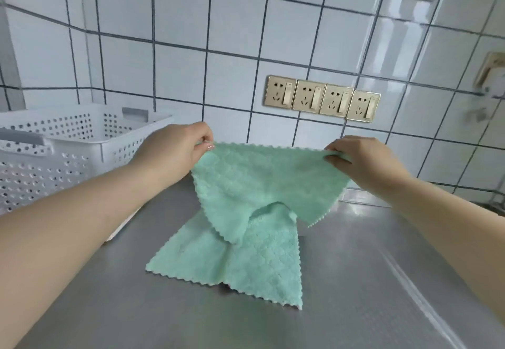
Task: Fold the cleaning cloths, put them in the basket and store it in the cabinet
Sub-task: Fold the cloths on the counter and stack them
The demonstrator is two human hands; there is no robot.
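A mint-green cleaning cloth (259,182) with zigzag edges is stretched in the air between my hands. My left hand (175,149) pinches its left top corner and my right hand (360,157) pinches its right top corner. The cloth's lower part sags and a green portion (246,256) lies spread on the steel counter; I cannot tell whether that is the same cloth or a second one. A white perforated plastic basket (71,141) stands at the left, just beside my left forearm.
The stainless steel counter (369,280) runs up to a white tiled wall. A row of several gold-coloured sockets (321,98) sits on the wall behind the cloth. A blurred fitting (489,81) is at the right edge.
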